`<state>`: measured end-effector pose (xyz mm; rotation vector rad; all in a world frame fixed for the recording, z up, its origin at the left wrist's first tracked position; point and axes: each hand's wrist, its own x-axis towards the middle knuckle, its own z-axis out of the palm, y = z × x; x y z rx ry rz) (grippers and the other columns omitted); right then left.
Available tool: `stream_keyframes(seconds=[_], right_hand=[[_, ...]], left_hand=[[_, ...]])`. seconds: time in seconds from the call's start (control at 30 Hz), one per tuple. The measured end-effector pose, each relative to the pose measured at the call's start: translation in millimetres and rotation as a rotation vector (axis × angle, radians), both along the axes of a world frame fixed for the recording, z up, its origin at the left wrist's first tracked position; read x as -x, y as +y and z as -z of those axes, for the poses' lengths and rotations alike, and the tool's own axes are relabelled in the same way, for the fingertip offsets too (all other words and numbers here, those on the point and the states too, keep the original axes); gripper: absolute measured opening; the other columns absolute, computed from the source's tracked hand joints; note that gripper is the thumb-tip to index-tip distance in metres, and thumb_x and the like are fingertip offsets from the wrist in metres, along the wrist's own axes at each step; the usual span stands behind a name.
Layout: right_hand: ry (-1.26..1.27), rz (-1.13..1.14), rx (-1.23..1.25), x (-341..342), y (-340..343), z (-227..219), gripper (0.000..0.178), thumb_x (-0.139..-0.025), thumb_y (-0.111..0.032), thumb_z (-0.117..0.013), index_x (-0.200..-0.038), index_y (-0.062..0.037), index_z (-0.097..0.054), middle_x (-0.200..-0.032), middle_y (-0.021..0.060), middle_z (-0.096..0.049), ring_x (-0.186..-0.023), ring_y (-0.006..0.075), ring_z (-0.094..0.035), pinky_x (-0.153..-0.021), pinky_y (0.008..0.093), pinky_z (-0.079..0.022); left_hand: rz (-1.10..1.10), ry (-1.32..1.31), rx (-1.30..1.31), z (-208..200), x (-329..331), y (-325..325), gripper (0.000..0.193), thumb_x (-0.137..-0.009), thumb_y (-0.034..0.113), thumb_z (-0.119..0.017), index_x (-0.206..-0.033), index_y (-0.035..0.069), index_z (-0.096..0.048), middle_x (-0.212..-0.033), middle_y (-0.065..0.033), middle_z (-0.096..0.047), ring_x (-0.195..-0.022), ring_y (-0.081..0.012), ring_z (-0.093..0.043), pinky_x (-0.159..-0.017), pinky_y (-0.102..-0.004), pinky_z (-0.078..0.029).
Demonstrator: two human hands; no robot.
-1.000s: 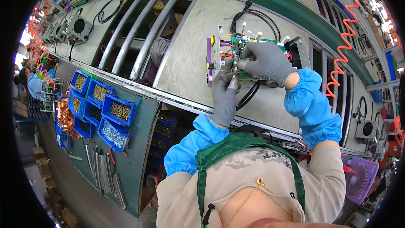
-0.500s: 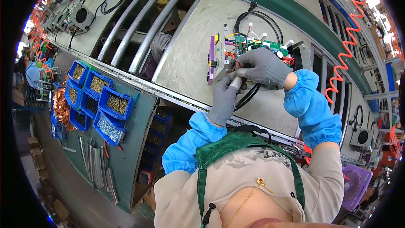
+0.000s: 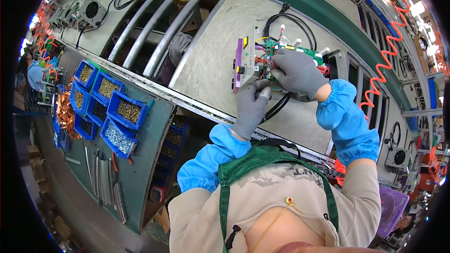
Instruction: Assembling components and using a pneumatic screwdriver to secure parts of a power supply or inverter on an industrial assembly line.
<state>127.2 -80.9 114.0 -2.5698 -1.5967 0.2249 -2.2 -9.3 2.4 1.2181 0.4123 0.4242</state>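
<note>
Drawing apart, right hand (image 3: 296, 72) curls over circuit board (image 3: 271, 44) and red wires (image 3: 263, 60), left hand (image 3: 252, 105) half-curled above near edge of tabletop (image 3: 206, 61), both grips unclear, wiring seemingly ongoing.

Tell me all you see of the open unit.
The unit sits open on the bench, its metal-looking plate and purple panel upright at the left end, with yellow and black fittings. Right of them is a green board with red wires. The right hand covers part; whether the left hand touches is unclear.
</note>
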Motion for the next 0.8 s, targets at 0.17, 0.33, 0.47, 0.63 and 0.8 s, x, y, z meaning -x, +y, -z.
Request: stream_keyframes(seconds=[0.17, 0.33, 0.47, 0.63, 0.8], right_hand=[[-0.027, -0.052, 0.024, 0.2, 2.7, 2.2, 0.020, -0.080, -0.023, -0.059, -0.089, -0.0051, -0.060, -0.089, 0.0124, -0.058, -0.083, 0.0330, -0.059, -0.071, 0.0430, -0.048], [-0.092, -0.066, 0.124, 2.1, 6.3, 0.7, 0.018, -0.079, -0.021, -0.059, -0.088, -0.0052, -0.060, -0.089, 0.0117, -0.059, -0.084, 0.0318, -0.060, -0.072, 0.0424, -0.049], [-0.141, -0.110, 0.308, 6.8, 18.1, -4.5, 0.017, -0.078, -0.019, -0.060, -0.088, -0.0058, -0.061, -0.091, 0.0110, -0.059, -0.086, 0.0302, -0.061, -0.072, 0.0415, -0.050], [-0.085, -0.259, 0.186, -4.5, 10.5, -4.3, 0.018, -0.078, -0.017, -0.061, -0.092, -0.0060, -0.061, -0.095, 0.0112, -0.058, -0.088, 0.0301, -0.060, -0.073, 0.0411, -0.050], [-0.130, -0.312, 0.205, -1.6, 14.0, -0.2, 0.019, -0.077, -0.014, -0.061, -0.094, -0.0054, -0.060, -0.094, 0.0105, -0.058, -0.087, 0.0297, -0.061, -0.072, 0.0402, -0.051]], left_hand=[[0.067, 0.064, -0.003, 2.2, 0.5, 0.1, 0.036, -0.085, 0.015, -0.060, -0.112, -0.008, -0.056, -0.090, -0.0095, -0.064, -0.076, -0.0114, -0.060, -0.068, -0.0262, -0.049], [0.232, 0.090, 0.060, -5.3, 0.2, 3.6, 0.042, -0.086, 0.015, -0.055, -0.123, -0.005, -0.049, -0.110, -0.0116, -0.058, -0.095, -0.0161, -0.057, -0.081, -0.0301, -0.047], [0.248, -0.040, 0.351, -5.8, 3.4, 6.4, 0.044, -0.086, 0.013, -0.053, -0.127, -0.004, -0.047, -0.117, -0.0121, -0.056, -0.105, -0.0195, -0.055, -0.088, -0.0314, -0.044], [0.288, -0.050, 0.431, -9.5, 4.5, 12.1, 0.044, -0.087, 0.012, -0.052, -0.127, -0.004, -0.047, -0.120, -0.0121, -0.055, -0.105, -0.0203, -0.055, -0.089, -0.0312, -0.043], [0.289, -0.060, 0.535, -8.6, 4.8, 11.1, 0.043, -0.086, 0.010, -0.051, -0.126, -0.005, -0.047, -0.119, -0.0126, -0.055, -0.105, -0.0198, -0.055, -0.089, -0.0316, -0.043]])
